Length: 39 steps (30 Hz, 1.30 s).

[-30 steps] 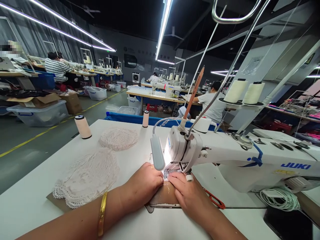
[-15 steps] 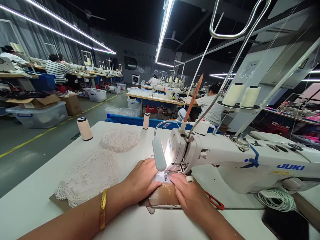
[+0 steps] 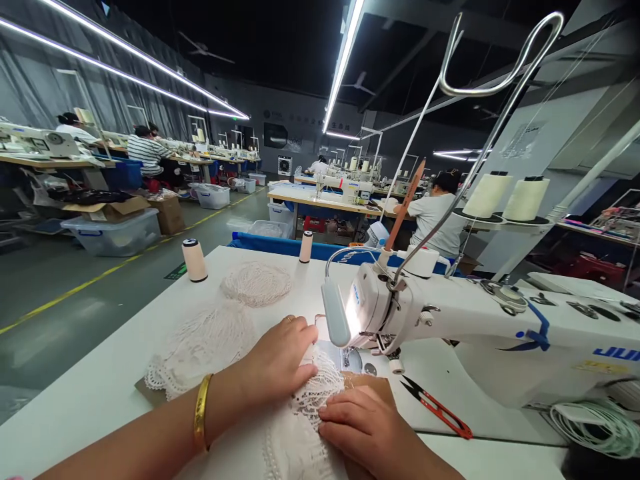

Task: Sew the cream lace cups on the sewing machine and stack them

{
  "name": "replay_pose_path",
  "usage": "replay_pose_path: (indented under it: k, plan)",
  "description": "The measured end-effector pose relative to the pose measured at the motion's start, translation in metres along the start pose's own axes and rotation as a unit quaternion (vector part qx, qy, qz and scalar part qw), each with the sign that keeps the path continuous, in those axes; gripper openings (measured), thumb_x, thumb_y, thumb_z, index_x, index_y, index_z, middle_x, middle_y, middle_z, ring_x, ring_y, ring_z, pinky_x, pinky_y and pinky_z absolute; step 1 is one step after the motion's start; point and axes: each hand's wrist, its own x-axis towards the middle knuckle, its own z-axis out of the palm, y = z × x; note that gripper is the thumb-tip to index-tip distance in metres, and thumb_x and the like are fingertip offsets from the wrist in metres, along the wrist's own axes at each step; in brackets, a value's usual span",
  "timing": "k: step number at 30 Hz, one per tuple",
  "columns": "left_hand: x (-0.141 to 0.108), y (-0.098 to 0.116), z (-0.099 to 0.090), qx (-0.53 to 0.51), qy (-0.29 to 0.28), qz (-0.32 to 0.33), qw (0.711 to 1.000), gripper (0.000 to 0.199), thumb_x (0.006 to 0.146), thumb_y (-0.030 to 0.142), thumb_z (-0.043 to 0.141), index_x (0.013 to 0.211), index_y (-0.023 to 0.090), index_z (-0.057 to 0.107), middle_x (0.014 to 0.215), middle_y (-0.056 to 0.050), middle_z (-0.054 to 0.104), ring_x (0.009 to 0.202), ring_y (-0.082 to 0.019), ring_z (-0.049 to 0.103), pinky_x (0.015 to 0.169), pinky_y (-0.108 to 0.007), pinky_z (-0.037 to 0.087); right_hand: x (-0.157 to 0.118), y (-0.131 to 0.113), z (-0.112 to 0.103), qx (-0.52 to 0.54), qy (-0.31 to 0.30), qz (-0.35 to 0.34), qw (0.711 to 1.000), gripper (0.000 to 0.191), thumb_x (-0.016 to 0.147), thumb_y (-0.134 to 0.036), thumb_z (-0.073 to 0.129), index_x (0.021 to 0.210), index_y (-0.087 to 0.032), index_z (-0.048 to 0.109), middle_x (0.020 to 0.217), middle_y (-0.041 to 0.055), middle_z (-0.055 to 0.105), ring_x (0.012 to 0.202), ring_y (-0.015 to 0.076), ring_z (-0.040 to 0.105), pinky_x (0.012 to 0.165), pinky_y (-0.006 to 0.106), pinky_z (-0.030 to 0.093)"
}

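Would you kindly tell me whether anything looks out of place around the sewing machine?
Nothing looks spilled or damaged. Slightly odd is the pencil poking up at a tilt from atop the sewing machine, an unusual perch for a writing tool.

Near sewing machine (image 3: pixel 465 310): end cover (image 3: pixel 356 293) carried "JUKI" in blue; arm carried larger blue "JUKI", clipped at right edge of view | yellow label (image 3: pixel 603 367): print was illegible | background sewing machine (image 3: pixel 333 189): bore "JUKI" | wall lettering (image 3: pixel 320 122): was too indistinct to transcribe

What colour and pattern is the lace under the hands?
Off-white lace, openwork pattern; clearest in the head view.
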Motion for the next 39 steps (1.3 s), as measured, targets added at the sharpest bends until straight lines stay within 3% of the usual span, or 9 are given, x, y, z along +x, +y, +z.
replay_pose_path:
  k: [5,10,17,20,23,27,30,34,39]
  plan:
    - [0.004,0.002,0.011,-0.011,-0.014,-0.041,0.999,0.003,0.093,0.022,0.059,0.095,0.02,0.059,0.108,-0.009,0.068,0.098,-0.028,0.063,0.088,-0.042,0.051,0.002,-0.008,-0.002,0.007,0.044,-0.007,0.999,0.016,0.117,-0.023,0.05,0.121,-0.024,0.065,0.108,0.0011,0.084,0.101,0.0157,0.075,0.088,0.03,0.055]
    - [-0.001,0.006,0.017,0.018,-0.02,0.0,1.0,0.01,0.088,0.013,0.059,0.084,0.021,0.054,0.103,-0.008,0.067,0.093,-0.026,0.063,0.08,-0.038,0.049,0.005,-0.013,-0.005,0.009,0.056,-0.002,0.998,0.017,0.118,-0.024,0.048,0.118,-0.022,0.065,0.105,0.0008,0.083,0.09,0.0158,0.071,0.078,0.032,0.051]
    - [0.001,0.003,0.029,-0.02,0.084,0.042,0.995,0.019,0.088,0.007,0.052,0.08,0.022,0.045,0.086,-0.003,0.062,0.076,-0.021,0.059,0.068,-0.035,0.043,0.0,-0.014,-0.013,0.088,0.012,0.021,0.996,0.01,0.115,-0.028,0.053,0.112,-0.027,0.063,0.097,-0.0012,0.077,0.085,0.0164,0.067,0.076,0.032,0.048]
    - [-0.001,0.008,0.035,-0.062,0.161,0.112,0.979,0.021,0.094,0.01,0.049,0.079,0.023,0.043,0.078,0.0,0.058,0.068,-0.019,0.054,0.061,-0.032,0.039,0.0,-0.015,-0.019,0.105,0.078,0.128,0.983,0.015,0.113,-0.04,0.051,0.113,-0.028,0.06,0.098,0.0021,0.071,0.087,0.0204,0.066,0.077,0.034,0.051]
    - [-0.004,0.02,0.043,-0.081,0.241,0.194,0.948,0.022,0.098,0.009,0.047,0.082,0.023,0.046,0.077,0.0,0.06,0.067,-0.018,0.052,0.062,-0.032,0.041,0.002,-0.016,-0.024,0.106,0.116,0.279,0.947,0.034,0.11,-0.057,0.056,0.125,-0.027,0.059,0.114,0.0071,0.069,0.098,0.0256,0.067,0.081,0.037,0.054]
    - [-0.009,0.031,0.049,-0.111,0.299,0.268,0.909,0.02,0.098,0.003,0.049,0.092,0.022,0.055,0.094,-0.002,0.07,0.082,-0.017,0.06,0.077,-0.031,0.049,0.008,-0.016,-0.023,0.147,0.088,0.338,0.925,0.01,0.109,-0.036,0.058,0.113,-0.028,0.064,0.103,0.0021,0.07,0.091,0.0218,0.066,0.076,0.032,0.051]
    - [-0.01,0.033,0.047,-0.1,0.319,0.276,0.901,0.021,0.095,0.002,0.053,0.1,0.021,0.06,0.103,-0.003,0.074,0.088,-0.018,0.063,0.083,-0.032,0.051,0.011,-0.015,-0.021,0.14,0.114,0.316,0.931,0.014,0.106,-0.023,0.052,0.096,-0.026,0.061,0.09,-0.0006,0.066,0.083,0.0198,0.062,0.073,0.031,0.047]
    - [-0.009,0.031,0.045,-0.057,0.361,0.25,0.897,0.03,0.094,0.007,0.055,0.119,0.019,0.066,0.115,-0.008,0.076,0.096,-0.023,0.067,0.088,-0.037,0.053,0.009,-0.014,-0.019,0.109,0.142,0.314,0.932,0.014,0.105,-0.022,0.052,0.093,-0.025,0.059,0.086,-0.0009,0.064,0.08,0.0191,0.06,0.071,0.03,0.047]
    - [-0.01,0.03,0.047,-0.042,0.37,0.236,0.898,0.028,0.098,0.007,0.056,0.118,0.021,0.07,0.114,-0.008,0.076,0.095,-0.023,0.068,0.091,-0.038,0.052,0.008,-0.014,-0.017,0.074,0.158,0.286,0.942,0.017,0.107,-0.022,0.051,0.091,-0.026,0.055,0.083,-0.001,0.062,0.076,0.0188,0.058,0.07,0.029,0.047]
